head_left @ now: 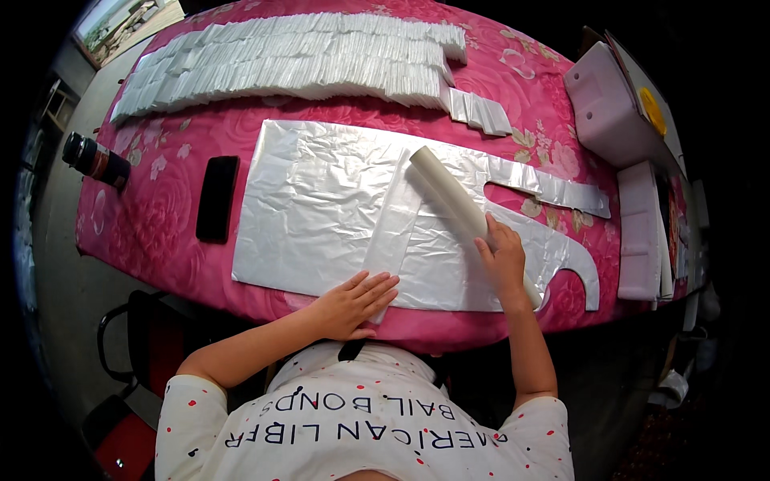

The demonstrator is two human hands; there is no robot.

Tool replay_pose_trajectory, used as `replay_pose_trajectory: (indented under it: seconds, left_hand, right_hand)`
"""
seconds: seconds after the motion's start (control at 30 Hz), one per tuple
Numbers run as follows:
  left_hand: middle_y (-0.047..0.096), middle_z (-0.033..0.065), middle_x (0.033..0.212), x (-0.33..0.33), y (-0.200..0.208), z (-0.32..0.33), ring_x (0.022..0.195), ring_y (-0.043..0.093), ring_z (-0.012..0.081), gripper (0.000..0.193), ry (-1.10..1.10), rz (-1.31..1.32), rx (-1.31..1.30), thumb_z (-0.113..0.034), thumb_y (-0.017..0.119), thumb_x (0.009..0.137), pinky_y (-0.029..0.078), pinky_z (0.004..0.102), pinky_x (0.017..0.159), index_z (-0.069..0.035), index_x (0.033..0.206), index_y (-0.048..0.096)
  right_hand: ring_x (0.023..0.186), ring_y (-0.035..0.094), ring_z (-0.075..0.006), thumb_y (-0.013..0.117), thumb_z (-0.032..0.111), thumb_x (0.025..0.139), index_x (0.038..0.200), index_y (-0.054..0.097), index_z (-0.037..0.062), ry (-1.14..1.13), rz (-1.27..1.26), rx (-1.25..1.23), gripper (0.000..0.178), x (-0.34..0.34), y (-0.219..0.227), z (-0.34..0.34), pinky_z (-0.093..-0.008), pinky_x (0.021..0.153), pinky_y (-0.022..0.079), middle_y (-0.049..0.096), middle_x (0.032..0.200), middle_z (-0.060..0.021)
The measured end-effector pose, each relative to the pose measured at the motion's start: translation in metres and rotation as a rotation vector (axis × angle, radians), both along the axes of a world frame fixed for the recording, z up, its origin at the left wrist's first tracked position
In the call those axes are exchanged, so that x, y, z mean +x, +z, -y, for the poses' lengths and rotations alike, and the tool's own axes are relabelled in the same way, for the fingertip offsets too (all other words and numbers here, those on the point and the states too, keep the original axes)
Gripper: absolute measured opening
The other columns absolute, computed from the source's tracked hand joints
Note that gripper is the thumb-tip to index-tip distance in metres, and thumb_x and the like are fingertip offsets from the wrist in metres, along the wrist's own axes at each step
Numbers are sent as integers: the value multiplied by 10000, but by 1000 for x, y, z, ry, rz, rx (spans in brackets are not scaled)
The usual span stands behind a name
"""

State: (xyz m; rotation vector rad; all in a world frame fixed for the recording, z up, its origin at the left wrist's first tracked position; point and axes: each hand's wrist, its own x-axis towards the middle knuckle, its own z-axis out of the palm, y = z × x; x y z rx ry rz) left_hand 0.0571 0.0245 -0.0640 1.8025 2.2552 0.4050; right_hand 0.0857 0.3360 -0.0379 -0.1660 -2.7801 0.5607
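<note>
A stack of thin, shiny white plastic sheets [309, 208], cut like aprons with curved openings at the right end, lies flat in front of me. A narrow folded plastic strip [391, 232] crosses it near the middle. My left hand [357, 305] presses flat on the near edge by the strip's lower end, fingers stretched out, holding nothing. Wrapped round a long pale tube [449, 188] is my right hand [504, 255]. The tube slants over the sheets from far left to near right; whether it touches them all along I cannot tell.
Rows of folded white plastic packets [297, 60] line the table's far side. A black phone [217, 199] and a dark bottle [96, 160] are at the left. White foam boxes [597, 100] stand at the right on the pink flowered tablecloth [160, 232]. Chairs [148, 337] stand below left.
</note>
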Motion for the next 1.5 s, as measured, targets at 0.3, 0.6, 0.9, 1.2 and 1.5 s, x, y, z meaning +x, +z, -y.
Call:
replay_pose_trajectory:
  seconds: [0.3,0.6,0.9,1.2,1.5]
  left_hand:
    - [328,134,1410,51,-19,-12,1327,274,258,556,155,-214,-27,-220,453,819,182,430,1087,-8,1325,368]
    - [256,127,1456,55,-28,-8,1349,242,249,527,164,-208,-20,-163,389,847,212,407,1072,-21,1352,341]
    - [359,168,1374,31,-5,14,1285,346,263,527,54,-61,95,-172,524,794,313,393,1045,4,1279,415]
    - [497,138,1254,11,-11,23,1174,470,270,429,-72,-14,226,-159,575,764,389,375,987,8,1155,519]
    - [515,127,1231,-13,11,12,1160,481,272,520,96,118,368,-148,628,698,384,376,985,-18,1186,505]
  right_hand:
    - [969,543,-249,708,86,638,1161,564,107,483,-1,-13,543,19,0,91,-373,844,424,597,1066,-51]
    - [989,541,-251,671,84,691,1155,577,121,405,-115,27,475,-97,-13,63,-383,889,398,603,1071,-50]
    - [1125,472,-296,668,43,676,1184,528,45,418,-205,67,527,-112,-7,63,-400,980,354,524,1213,-115]
    - [1227,405,-297,562,-20,626,1206,486,-22,891,195,-134,585,-2,-10,97,-369,1027,339,472,1277,-150]
    - [1130,493,-277,593,12,661,1111,559,5,678,41,-112,452,6,-23,105,-362,946,410,537,1195,-120]
